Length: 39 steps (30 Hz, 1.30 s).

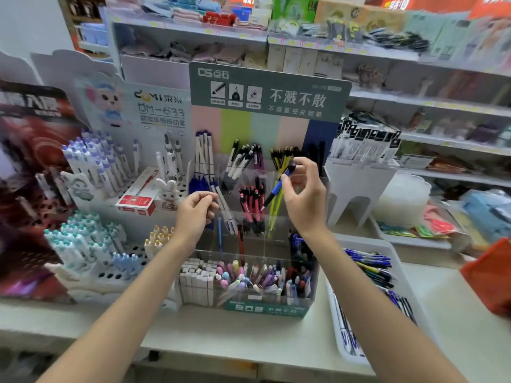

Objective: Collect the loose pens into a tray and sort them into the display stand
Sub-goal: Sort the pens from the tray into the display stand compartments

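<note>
R hand (300,189) pinches blue pen (278,187) tip-down over display stand's (249,246) yellow pens (272,218), L hand (195,210) seems to pinch a white pen (225,207); risk: wrong slot, knocked leaners; rest wait in tray (339,351).

— What's behind?
— White shelves (345,49) crowded with packaged goods (221,12), a plain white wall (25,26) at far left.
— And below?
— A pale desk (235,338), brightly and evenly lit.

Both arms reaching forward
Left hand (195,210) is curling fingertips to thumb; right hand (302,196) is pinching a slim blue plastic pen (278,187).
</note>
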### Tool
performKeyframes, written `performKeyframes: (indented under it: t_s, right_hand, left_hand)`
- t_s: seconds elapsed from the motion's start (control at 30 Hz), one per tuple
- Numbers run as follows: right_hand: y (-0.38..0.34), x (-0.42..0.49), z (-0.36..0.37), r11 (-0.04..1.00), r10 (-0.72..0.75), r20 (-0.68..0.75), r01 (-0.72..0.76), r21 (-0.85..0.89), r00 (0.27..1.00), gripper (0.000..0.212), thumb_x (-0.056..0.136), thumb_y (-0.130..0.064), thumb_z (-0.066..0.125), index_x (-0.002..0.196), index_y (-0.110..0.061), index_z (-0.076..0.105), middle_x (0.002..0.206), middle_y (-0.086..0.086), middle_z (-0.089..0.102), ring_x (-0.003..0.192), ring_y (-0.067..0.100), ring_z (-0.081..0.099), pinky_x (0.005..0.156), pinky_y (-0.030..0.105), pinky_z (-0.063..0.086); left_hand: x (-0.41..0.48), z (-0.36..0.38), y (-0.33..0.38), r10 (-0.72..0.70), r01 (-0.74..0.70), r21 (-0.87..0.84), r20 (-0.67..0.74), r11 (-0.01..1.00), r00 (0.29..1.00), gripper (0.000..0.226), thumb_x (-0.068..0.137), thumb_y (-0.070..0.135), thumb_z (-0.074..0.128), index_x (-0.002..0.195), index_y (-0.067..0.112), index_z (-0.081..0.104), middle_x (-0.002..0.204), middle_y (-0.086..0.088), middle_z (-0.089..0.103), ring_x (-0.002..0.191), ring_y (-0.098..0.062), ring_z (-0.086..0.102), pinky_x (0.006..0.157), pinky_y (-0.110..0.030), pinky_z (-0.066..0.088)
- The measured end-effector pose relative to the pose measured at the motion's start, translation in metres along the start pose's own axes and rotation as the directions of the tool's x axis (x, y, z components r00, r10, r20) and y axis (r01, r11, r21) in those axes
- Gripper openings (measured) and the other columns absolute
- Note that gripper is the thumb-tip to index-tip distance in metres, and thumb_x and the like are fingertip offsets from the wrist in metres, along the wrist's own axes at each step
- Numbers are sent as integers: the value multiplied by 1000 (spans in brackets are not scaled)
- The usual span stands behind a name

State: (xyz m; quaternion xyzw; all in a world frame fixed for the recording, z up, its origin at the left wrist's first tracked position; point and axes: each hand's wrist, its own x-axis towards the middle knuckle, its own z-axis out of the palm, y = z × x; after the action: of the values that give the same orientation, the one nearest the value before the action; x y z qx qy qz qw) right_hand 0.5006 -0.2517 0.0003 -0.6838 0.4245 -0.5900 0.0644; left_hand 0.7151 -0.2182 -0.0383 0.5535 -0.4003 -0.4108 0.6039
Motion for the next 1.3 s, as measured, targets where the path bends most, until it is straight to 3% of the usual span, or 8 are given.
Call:
performKeyframes:
  t_s: [0.23, 0.37, 0.5, 0.63, 0.77, 0.97, 1.17, 1.3]
  right_hand:
    - [38, 8, -68, 985, 92, -193, -118, -127, 977, 33, 90, -4, 66, 120, -5, 53, 96, -2, 60, 73, 3, 61, 70, 4, 44]
    - [62, -9, -60, 957, 119, -25, -121, -265, 993, 32, 88, -8, 70, 117, -7, 58, 94, 6, 68, 83, 20, 65, 78, 28, 54]
    - [80, -23, -49, 899, 47, 111, 7, -438, 993, 26, 85, -9, 71, 111, -8, 72, 106, 9, 67, 102, 28, 57, 91, 48, 49]
    - [81, -30, -64, 939, 69, 25, -56, -340, 997, 41, 88, 1, 63, 128, -4, 60, 113, 7, 61, 103, 11, 51, 96, 20, 41]
    - [96, -43, -101, 947, 96, -12, -95, -307, 995, 30, 87, 4, 61, 115, -5, 65, 95, 1, 59, 76, 3, 47, 76, 17, 45]
    - [157, -81, -179, 927, 279, 112, -237, -291, 954, 22, 92, -3, 60, 113, -5, 67, 101, 6, 68, 81, 10, 57, 70, 3, 42]
    - [229, -140, -267, 878, 424, 379, -271, -394, 823, 23, 88, -10, 65, 111, -10, 68, 103, 5, 69, 89, 18, 62, 82, 31, 52]
    - [262, -186, -298, 854, 456, 484, -215, -474, 747, 31, 88, -21, 68, 119, -14, 67, 115, 4, 68, 108, 24, 60, 98, 38, 44]
  left_hand:
    - [-7, 53, -10, -23, 24, -9, 96, 1000, 995, 24, 103, 8, 46, 92, 13, 67, 74, -2, 63, 58, -8, 51, 56, -18, 44]
    - [-16, 62, -14, -41, 41, 3, 118, 999, 992, 23, 103, 8, 46, 93, 12, 66, 71, 0, 63, 56, -6, 52, 53, -16, 43]
    - [-17, 66, -14, -43, 41, 21, 122, 999, 992, 23, 103, 8, 47, 93, 12, 67, 75, -4, 64, 59, -9, 52, 52, -15, 43]
    - [-21, 77, -17, -39, 31, 62, 140, 998, 989, 22, 103, 9, 48, 92, 14, 67, 77, -4, 64, 61, -10, 51, 57, -19, 44]
    - [-37, 103, -21, -44, 31, 85, 156, 996, 987, 21, 102, 8, 48, 91, 13, 66, 77, -5, 62, 60, -10, 50, 54, -17, 43]
    - [-86, 170, -39, -45, 30, 133, 110, 991, 993, 18, 100, 6, 50, 92, 11, 66, 73, -4, 63, 57, -11, 50, 51, -16, 41]
    - [-154, 266, -84, -159, 131, 205, 124, 970, 979, 18, 96, 2, 51, 87, 14, 62, 73, -4, 62, 62, -14, 55, 54, -21, 45]
    - [-182, 304, -140, -278, 184, 504, 118, 844, 953, 12, 97, 16, 56, 106, 16, 65, 113, -8, 67, 101, -21, 61, 89, -33, 49]
